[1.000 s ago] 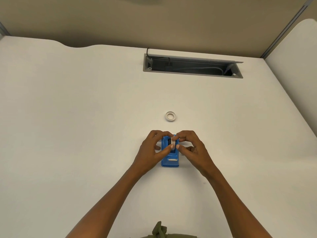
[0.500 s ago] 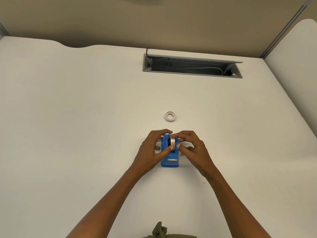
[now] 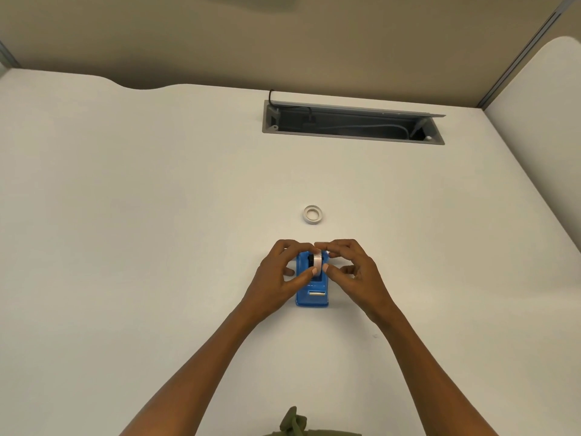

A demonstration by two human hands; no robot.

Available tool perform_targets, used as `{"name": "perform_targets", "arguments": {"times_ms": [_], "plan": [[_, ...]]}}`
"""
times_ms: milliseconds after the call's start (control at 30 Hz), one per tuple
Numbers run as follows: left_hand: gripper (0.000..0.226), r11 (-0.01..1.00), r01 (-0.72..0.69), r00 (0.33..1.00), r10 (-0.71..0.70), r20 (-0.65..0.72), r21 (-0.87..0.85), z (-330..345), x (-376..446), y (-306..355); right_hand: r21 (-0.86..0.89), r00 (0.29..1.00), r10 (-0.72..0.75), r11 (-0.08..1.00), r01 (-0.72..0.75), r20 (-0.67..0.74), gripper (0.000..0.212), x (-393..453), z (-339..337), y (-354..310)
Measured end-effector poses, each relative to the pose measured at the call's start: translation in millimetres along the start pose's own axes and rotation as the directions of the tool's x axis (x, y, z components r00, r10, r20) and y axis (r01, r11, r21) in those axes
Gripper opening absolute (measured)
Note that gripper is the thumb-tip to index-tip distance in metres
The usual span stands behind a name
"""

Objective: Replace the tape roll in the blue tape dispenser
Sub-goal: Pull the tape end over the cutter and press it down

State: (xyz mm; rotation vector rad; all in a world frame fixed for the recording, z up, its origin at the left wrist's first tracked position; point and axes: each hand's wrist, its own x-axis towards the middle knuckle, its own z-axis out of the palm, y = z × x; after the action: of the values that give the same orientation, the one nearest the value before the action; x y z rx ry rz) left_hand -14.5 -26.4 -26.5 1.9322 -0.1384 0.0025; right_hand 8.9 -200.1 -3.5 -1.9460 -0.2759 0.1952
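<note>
Both hands' grip on tape roll [image 3: 317,262], seemingly seated in blue dispenser [image 3: 312,298]

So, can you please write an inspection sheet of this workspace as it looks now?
Surface: white desk, bare apart from the job's things.
Job's things: blue tape dispenser standing on the desk; tape roll on edge in its slot; second ring lying flat beyond it.
Clutter: nothing seen.
Grippers: left hand and right hand both pinch the tape roll.
Cables: dark and grey cables inside the open cable tray.
Surroundings: beige partition wall; second desk at right.
</note>
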Motion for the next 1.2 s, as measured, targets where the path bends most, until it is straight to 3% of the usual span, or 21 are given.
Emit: {"name": "perform_targets", "arguments": {"times_ms": [200,367,500,767,1200], "plan": [[0.03,1.0,0.0,1.0,0.001,-0.018,0.029,1.0,-1.1,1.7,0.037,0.995,-0.086,0.995,0.088,-0.048,0.032,-1.2,-1.7,0.4],[0.028,0.994,-0.011,0.999,0.015,-0.039,0.11,-0.5,-0.2,2.9,-0.002,0.994,-0.101,0.995,0.101,-0.03,0.037,-1.4,-1.6,-1.6],[0.035,0.992,-0.01,0.999,0.015,-0.042,0.122,-0.1,-0.4,1.4,-0.011,0.997,-0.08,0.997,0.08,-0.019,0.027,-1.3,-0.5,1.3],[0.042,0.992,0.005,0.999,0.0,-0.045,0.123,-0.3,0.8,2.9,0.0,0.998,-0.064,0.998,0.064,0.006,0.032,1.9,-0.7,0.8],[0.031,0.995,0.007,0.999,-0.003,-0.043,0.099,-2.4,0.8,7.9,0.035,0.999,-0.042,0.998,0.042,0.004,0.036,0.5,-0.8,-0.1]]}}
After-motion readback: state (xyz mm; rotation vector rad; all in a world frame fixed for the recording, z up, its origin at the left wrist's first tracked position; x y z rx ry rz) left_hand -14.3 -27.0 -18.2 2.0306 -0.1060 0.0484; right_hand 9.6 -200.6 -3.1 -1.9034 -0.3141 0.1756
